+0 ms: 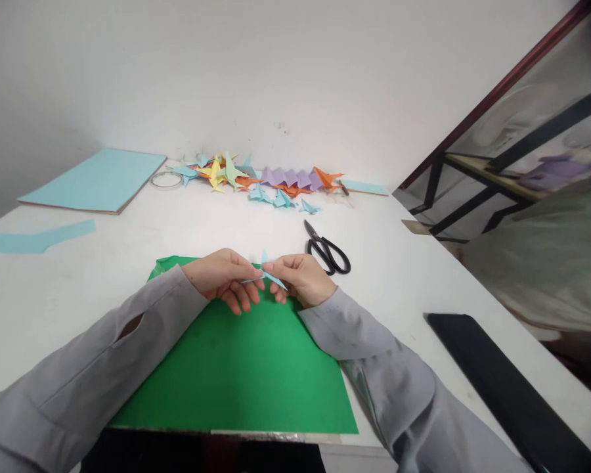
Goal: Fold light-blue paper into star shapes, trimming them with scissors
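Both hands meet above a green paper sheet [236, 374] on the white table [79, 276]. My left hand [224, 276] and my right hand [298, 276] pinch a small folded light-blue paper piece [267, 274] between their fingertips, one on each side. The piece has thin pointed flaps sticking up and out. Grey sleeves cover both forearms.
Black scissors [328, 251] lie just right of my right hand. At the back lie several folded paper figures [256, 179], a tape roll [166, 179] and a light-blue sheet stack [98, 179]. A blue paper strip [34, 240] lies left. A black flat object [502, 387] lies right, near the edge.
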`<action>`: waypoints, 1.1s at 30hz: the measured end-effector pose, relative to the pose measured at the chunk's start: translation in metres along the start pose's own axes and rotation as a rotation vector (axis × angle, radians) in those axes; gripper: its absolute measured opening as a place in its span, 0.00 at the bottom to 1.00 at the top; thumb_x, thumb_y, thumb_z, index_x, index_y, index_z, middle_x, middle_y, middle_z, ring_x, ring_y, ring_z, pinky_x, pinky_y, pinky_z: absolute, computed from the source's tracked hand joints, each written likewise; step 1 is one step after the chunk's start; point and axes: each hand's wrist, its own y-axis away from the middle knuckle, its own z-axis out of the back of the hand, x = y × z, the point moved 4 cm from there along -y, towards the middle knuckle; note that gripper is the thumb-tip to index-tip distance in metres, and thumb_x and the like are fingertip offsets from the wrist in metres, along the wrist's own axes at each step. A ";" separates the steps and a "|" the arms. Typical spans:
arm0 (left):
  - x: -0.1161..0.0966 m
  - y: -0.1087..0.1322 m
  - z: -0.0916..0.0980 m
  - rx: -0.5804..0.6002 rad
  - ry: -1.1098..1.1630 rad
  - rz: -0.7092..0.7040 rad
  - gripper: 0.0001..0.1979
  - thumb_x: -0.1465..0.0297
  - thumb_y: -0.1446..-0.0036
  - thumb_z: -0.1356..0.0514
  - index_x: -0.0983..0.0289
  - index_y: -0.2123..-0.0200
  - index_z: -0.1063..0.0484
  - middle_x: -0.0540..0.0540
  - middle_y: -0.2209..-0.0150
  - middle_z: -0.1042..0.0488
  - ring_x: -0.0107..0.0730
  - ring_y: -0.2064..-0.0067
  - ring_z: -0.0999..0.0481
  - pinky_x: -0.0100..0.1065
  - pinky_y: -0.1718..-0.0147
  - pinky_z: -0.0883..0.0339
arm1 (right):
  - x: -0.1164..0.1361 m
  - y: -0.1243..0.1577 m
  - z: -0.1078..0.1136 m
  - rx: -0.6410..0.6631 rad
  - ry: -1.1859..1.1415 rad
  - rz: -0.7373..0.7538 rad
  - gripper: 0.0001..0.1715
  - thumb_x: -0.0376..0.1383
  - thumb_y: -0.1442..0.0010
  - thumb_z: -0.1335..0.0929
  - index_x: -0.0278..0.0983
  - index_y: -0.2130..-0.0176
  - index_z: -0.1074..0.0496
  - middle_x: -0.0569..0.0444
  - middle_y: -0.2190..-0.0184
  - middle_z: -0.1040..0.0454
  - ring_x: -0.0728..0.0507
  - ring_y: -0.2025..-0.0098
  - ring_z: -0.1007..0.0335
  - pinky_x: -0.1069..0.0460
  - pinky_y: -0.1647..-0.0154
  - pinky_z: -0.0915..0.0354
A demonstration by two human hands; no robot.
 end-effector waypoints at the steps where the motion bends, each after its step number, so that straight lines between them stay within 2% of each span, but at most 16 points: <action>1: 0.000 0.000 0.000 0.000 -0.009 -0.007 0.15 0.62 0.59 0.36 0.70 0.75 0.28 0.55 0.81 0.26 0.28 0.82 0.27 0.27 0.84 0.34 | 0.000 0.000 0.000 0.000 0.002 0.000 0.20 0.44 0.63 0.26 0.31 0.84 0.32 0.57 0.89 0.31 0.53 0.90 0.38 0.60 0.92 0.42; 12: -0.002 0.001 0.004 0.013 -0.082 0.003 0.16 0.61 0.63 0.33 0.70 0.77 0.28 0.53 0.85 0.28 0.26 0.85 0.30 0.24 0.88 0.37 | 0.000 0.001 -0.003 0.040 0.015 0.002 0.21 0.45 0.65 0.25 0.31 0.83 0.31 0.56 0.88 0.30 0.53 0.89 0.37 0.60 0.91 0.42; 21: -0.002 0.002 0.005 -0.038 0.020 0.029 0.17 0.59 0.58 0.36 0.71 0.74 0.27 0.56 0.82 0.26 0.29 0.83 0.28 0.27 0.86 0.35 | -0.002 -0.001 0.004 -0.007 -0.031 0.021 0.20 0.44 0.66 0.25 0.31 0.82 0.30 0.57 0.88 0.30 0.53 0.90 0.38 0.60 0.91 0.42; 23: -0.004 0.002 0.006 -0.096 0.033 -0.034 0.15 0.63 0.59 0.34 0.71 0.73 0.28 0.56 0.81 0.25 0.28 0.82 0.28 0.26 0.86 0.35 | -0.002 -0.002 0.005 -0.047 -0.057 0.035 0.20 0.45 0.67 0.24 0.31 0.82 0.30 0.57 0.89 0.30 0.54 0.90 0.38 0.60 0.91 0.42; 28: -0.011 0.002 0.011 -0.345 0.094 -0.317 0.16 0.73 0.66 0.31 0.69 0.71 0.30 0.54 0.76 0.24 0.30 0.77 0.25 0.28 0.82 0.31 | 0.002 -0.003 0.007 -0.168 -0.154 0.116 0.20 0.45 0.66 0.25 0.32 0.83 0.31 0.56 0.88 0.30 0.54 0.89 0.38 0.60 0.90 0.41; 33: -0.013 0.002 0.007 -0.391 0.156 -0.378 0.14 0.74 0.65 0.31 0.70 0.72 0.30 0.56 0.75 0.23 0.31 0.76 0.25 0.29 0.81 0.30 | 0.001 -0.003 0.003 -0.183 -0.204 0.099 0.19 0.43 0.67 0.24 0.32 0.82 0.30 0.56 0.87 0.29 0.53 0.88 0.37 0.59 0.90 0.41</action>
